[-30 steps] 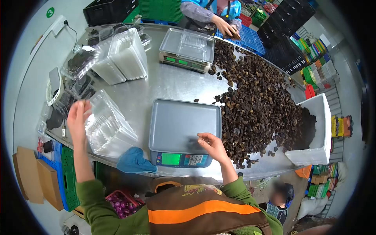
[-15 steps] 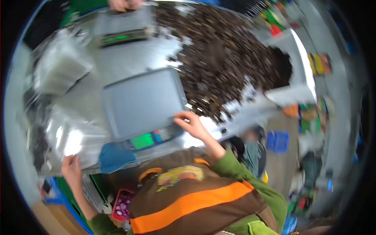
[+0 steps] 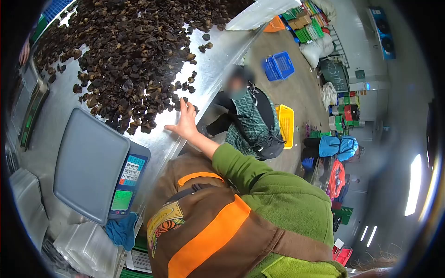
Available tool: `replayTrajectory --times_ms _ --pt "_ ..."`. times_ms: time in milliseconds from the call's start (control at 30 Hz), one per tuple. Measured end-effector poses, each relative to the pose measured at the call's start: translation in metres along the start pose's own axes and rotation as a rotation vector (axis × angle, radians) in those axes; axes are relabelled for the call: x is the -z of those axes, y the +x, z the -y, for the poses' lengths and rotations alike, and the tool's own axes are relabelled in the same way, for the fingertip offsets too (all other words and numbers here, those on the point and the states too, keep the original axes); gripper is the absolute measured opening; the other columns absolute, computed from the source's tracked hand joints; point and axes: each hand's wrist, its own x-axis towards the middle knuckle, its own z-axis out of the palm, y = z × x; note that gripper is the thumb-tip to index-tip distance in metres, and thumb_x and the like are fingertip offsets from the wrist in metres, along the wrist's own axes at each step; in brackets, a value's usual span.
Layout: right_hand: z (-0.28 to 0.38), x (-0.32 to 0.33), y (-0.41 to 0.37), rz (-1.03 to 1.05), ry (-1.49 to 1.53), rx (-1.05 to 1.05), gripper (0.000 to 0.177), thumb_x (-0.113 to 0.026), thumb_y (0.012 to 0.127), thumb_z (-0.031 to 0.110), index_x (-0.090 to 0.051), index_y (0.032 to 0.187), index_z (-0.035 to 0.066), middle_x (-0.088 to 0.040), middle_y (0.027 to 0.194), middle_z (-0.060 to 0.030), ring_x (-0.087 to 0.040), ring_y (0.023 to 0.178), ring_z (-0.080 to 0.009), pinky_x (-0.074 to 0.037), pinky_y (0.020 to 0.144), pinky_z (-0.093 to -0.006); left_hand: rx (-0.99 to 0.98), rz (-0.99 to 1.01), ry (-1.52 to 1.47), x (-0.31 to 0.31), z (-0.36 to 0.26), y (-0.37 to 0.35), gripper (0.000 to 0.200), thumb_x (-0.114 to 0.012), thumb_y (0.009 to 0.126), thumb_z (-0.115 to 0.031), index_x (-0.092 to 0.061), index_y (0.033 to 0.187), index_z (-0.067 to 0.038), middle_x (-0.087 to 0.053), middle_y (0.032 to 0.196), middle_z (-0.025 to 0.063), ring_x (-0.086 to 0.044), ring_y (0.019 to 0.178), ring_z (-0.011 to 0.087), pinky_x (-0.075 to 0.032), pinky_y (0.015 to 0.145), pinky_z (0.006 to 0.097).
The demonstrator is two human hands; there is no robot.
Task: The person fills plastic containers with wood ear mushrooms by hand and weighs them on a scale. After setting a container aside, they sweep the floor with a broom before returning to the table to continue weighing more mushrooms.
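My right hand point(image 3: 185, 123) reaches over the near edge of the metal table point(image 3: 160, 132), thumb and fingers apart. Its fingertips are right at a few loose dark brown pieces, mushroom-like and crinkled, at the border of a large pile point(image 3: 134, 55). To the left of this hand sits a digital scale, its grey weighing plate point(image 3: 90, 167) bare and its display point(image 3: 122, 200) lit green. Beside the scale's lower corner lies a crumpled blue cloth point(image 3: 123, 230). My left hand is out of view.
Clear plastic packs point(image 3: 88, 248) are stacked near the scale. At the far left, another person's hand point(image 3: 24, 52) is by a second scale point(image 3: 30, 111). A person in a green checked garment point(image 3: 252, 118) is close beyond the table edge, near blue point(image 3: 279, 66) and yellow point(image 3: 286, 126) baskets.
The view has swung to the right. My right hand has left the scale's edge and now reaches to the pile's border. My left hand, earlier near the plastic packs, has dropped out of view.
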Motion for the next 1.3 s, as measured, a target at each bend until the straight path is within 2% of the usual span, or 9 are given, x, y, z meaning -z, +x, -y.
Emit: replayTrajectory --times_ms 67,100,233,533,767,867,1033,1233,1300 --pt "0.020 -0.016 -0.005 0.014 -0.001 0.044 0.134 -0.094 0.049 0.036 -0.012 0.151 0.006 -0.020 0.144 -0.0352 -0.027 0.131 -0.0512 -0.030 0.109 -0.0527 -0.229 0.062 -0.183 -0.065 -0.044 -0.021 0.010 -0.066 0.092 -0.006 -0.065 0.094 0.004 -0.062 0.085 0.0087 -0.056 0.075 0.0181 -0.048 0.072 0.0315" --pt "0.032 -0.025 -0.008 0.026 -0.010 0.092 0.139 -0.094 0.047 0.039 -0.009 0.152 0.006 -0.014 0.148 -0.0364 -0.021 0.135 -0.0526 -0.027 0.111 -0.0532 -0.322 0.236 -0.031 -0.085 -0.037 -0.035 0.021 -0.063 0.093 -0.003 -0.065 0.111 0.006 -0.066 0.104 0.0154 -0.062 0.089 0.0230 -0.050 0.081 0.0349" --pt "0.046 -0.050 0.014 -0.116 -0.007 0.159 0.141 -0.091 0.048 0.046 -0.007 0.153 0.006 -0.004 0.152 -0.0362 -0.010 0.141 -0.0530 -0.013 0.113 -0.0599 -0.443 0.570 -0.337 -0.171 -0.095 -0.087 0.024 -0.063 0.089 0.004 -0.066 0.112 0.000 -0.061 0.098 0.0122 -0.059 0.091 0.0276 -0.047 0.079 0.0382" --pt "0.064 -0.021 0.166 -0.225 0.006 0.353 0.129 -0.094 0.045 0.038 -0.024 0.152 0.020 0.002 0.156 -0.0269 -0.008 0.139 -0.0579 -0.022 0.108 -0.0686 -0.613 0.839 -0.250 -0.219 -0.123 -0.109 0.028 -0.066 0.084 0.002 -0.068 0.111 -0.007 -0.058 0.093 0.0093 -0.055 0.085 0.0280 -0.046 0.075 0.0393" --pt "0.088 -0.028 0.169 -0.111 -0.191 0.210 0.080 -0.083 0.057 0.018 -0.050 0.130 0.020 -0.025 0.145 -0.0231 -0.043 0.118 -0.0506 -0.043 0.094 -0.0584 -0.564 0.910 -0.269 -0.218 -0.141 -0.101 0.025 -0.064 0.084 0.000 -0.068 0.108 -0.006 -0.058 0.093 0.0096 -0.055 0.086 0.0294 -0.047 0.076 0.0402" --pt "0.086 -0.047 0.160 -0.095 0.029 0.155 0.056 -0.075 0.059 0.008 -0.060 0.112 0.018 -0.047 0.121 -0.0151 -0.057 0.100 -0.0411 -0.052 0.081 -0.0485 -0.580 0.922 -0.296 -0.218 -0.144 -0.099 0.022 -0.064 0.085 -0.001 -0.067 0.106 -0.004 -0.059 0.093 0.0106 -0.055 0.087 0.0303 -0.047 0.077 0.0405" --pt "0.070 -0.049 0.160 -0.162 0.377 0.255 0.047 -0.078 0.059 0.015 -0.063 0.103 0.010 -0.060 0.108 -0.0137 -0.061 0.101 -0.0315 -0.050 0.089 -0.0375 -0.522 0.980 -0.304 -0.208 -0.148 -0.093 0.023 -0.065 0.082 0.000 -0.066 0.104 -0.002 -0.059 0.096 0.0115 -0.056 0.091 0.0310 -0.047 0.080 0.0398" --pt "0.108 0.004 0.120 0.280 0.699 0.200 0.045 -0.078 0.063 0.014 -0.062 0.103 0.003 -0.062 0.099 -0.0073 -0.062 0.093 -0.0186 -0.050 0.084 -0.0321 -0.423 0.894 -0.491 -0.194 -0.152 -0.075 0.072 -0.083 0.065 -0.010 -0.053 0.131 -0.004 -0.055 0.118 0.0168 -0.052 0.110 0.0363 -0.042 0.095 0.0442" --pt "0.139 0.023 0.100 0.290 0.607 0.479 0.039 -0.079 0.062 0.013 -0.064 0.098 0.005 -0.061 0.096 -0.0057 -0.060 0.095 -0.0189 -0.047 0.085 -0.0327 -0.398 0.856 -0.444 -0.198 -0.142 -0.072 0.096 -0.089 0.058 -0.019 -0.043 0.141 -0.006 -0.048 0.134 0.0178 -0.046 0.122 0.0383 -0.037 0.103 0.0460"
